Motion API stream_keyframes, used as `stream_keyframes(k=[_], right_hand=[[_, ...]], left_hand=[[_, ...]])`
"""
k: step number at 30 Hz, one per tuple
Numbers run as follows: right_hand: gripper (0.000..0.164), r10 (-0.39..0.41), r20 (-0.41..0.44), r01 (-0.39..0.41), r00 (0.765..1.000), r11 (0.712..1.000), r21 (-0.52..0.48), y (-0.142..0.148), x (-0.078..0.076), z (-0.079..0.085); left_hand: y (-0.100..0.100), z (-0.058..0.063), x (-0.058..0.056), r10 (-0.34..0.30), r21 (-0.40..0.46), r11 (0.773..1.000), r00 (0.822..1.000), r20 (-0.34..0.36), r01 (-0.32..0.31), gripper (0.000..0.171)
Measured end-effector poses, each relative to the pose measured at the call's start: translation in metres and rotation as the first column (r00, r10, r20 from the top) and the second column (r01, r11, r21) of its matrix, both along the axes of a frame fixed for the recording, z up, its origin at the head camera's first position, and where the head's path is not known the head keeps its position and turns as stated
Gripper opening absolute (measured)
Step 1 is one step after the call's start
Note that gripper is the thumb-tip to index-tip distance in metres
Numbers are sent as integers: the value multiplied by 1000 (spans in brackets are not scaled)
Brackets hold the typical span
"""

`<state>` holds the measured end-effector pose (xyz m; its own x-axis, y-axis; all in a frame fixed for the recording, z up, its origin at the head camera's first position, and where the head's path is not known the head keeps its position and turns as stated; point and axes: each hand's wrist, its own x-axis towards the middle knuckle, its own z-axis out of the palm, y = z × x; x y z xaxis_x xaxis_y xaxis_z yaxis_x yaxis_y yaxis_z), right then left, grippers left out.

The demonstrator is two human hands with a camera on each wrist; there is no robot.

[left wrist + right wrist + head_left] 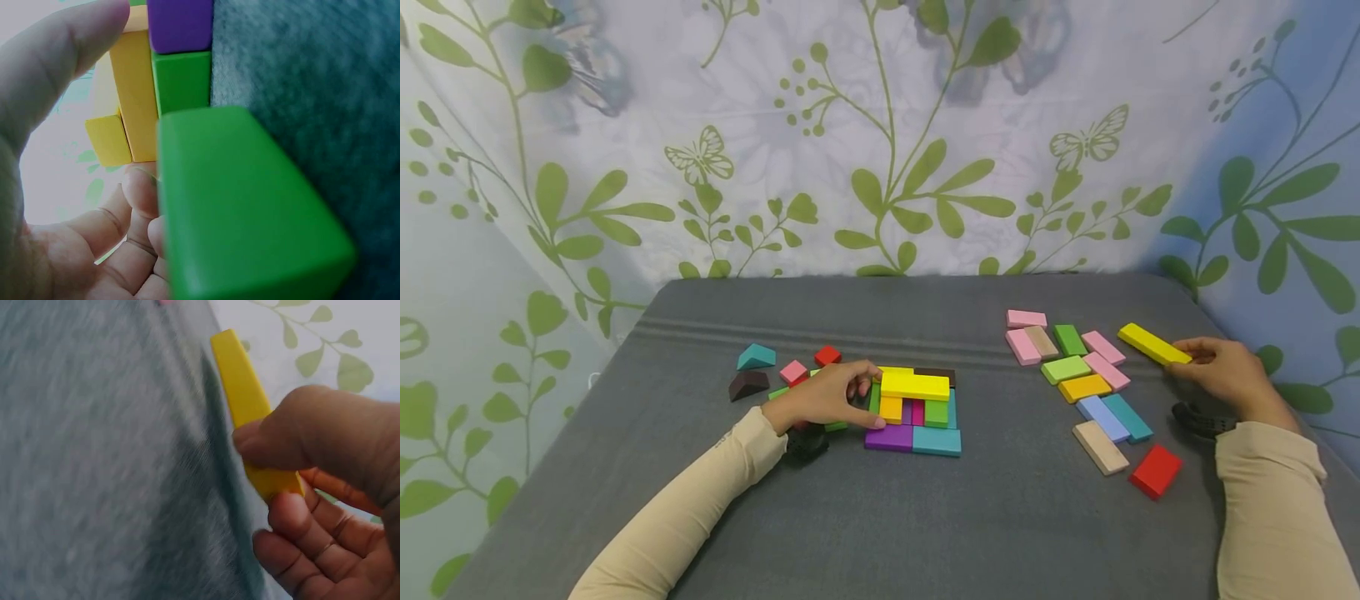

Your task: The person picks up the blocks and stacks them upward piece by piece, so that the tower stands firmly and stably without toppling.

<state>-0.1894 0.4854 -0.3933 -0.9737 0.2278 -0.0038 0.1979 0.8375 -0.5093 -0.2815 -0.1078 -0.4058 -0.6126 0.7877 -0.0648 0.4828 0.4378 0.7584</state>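
Note:
My right hand (1221, 375) pinches a long yellow block (1152, 343) by its near end, held over the table's right side. In the right wrist view the thumb (275, 444) lies across the yellow block (240, 381). My left hand (827, 393) is at the left side of a low block structure (936, 442). In the left wrist view its thumb (69, 44) is at one end of an orange block (134, 94), with a fingertip (142, 190) at the other end. Two yellow blocks (917, 386) lie on top of the structure.
Right of the structure lie loose flat blocks: pink, green, orange, blue, teal, wooden, and a red block (1156, 472). To its left, partly behind the left hand, are a teal wedge (756, 357), a dark arch block (748, 384) and small red and pink blocks. Patterned cloth (880, 167) hangs behind.

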Motion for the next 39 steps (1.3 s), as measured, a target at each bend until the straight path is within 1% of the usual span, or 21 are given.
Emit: stream_keyframes(k=[3,7,10,12,15,19,22,26,29,30,32,36,38,39], right_hand=[[51,-6,-37,5,999,1000,-16,-7,-4,3],[52,5,-69,-9,998,999,-54,-21,-8,13],[53,35,-95,-42,995,997,-71,-33,-12,21],[51,68,-128,-79,989,994,-79,-41,-14,25],[44,124,-182,-144,975,984,-102,-53,-18,30],[38,198,-246,-233,949,965,-120,-69,-21,34],[37,243,-280,-283,929,953,-111,-81,-24,36],[37,287,-304,-334,909,936,-115,-97,-28,40],[36,326,-329,-383,886,915,-125,-109,-29,43],[36,343,-343,-404,874,907,-122,-113,-30,45],[36,383,-371,-450,846,886,-112,-121,-30,47],[39,467,-424,-542,776,837,-72,-139,-31,51],[40,498,-432,-574,752,817,-57,-148,-31,53],[40,508,-433,-583,745,811,-53,-153,-31,54]], left_hand=[[0,0,0,5,-4,1000,1000,0,-5,58],[0,0,0,7,-8,1000,1000,4,-7,59],[0,0,0,7,-7,1000,1000,9,-7,58],[0,1,0,7,-6,1000,1000,10,-7,58],[0,1,0,6,-7,1000,1000,8,-6,58],[0,0,-1,3,-12,1000,1000,-1,-3,58],[0,-1,-1,1,-15,1000,1000,-5,-1,58],[0,-1,-2,-2,-15,1000,1000,-4,2,58],[0,-1,-2,-2,-14,1000,1000,-2,2,59],[0,-1,-2,-3,-14,1000,1000,-1,2,59],[0,-1,-2,-1,-13,1000,1000,0,1,59],[0,0,-2,-1,-12,1000,1000,1,1,60],[0,-1,-2,0,-11,1000,1000,1,0,60],[0,-1,-2,0,-11,1000,1000,1,0,61]])
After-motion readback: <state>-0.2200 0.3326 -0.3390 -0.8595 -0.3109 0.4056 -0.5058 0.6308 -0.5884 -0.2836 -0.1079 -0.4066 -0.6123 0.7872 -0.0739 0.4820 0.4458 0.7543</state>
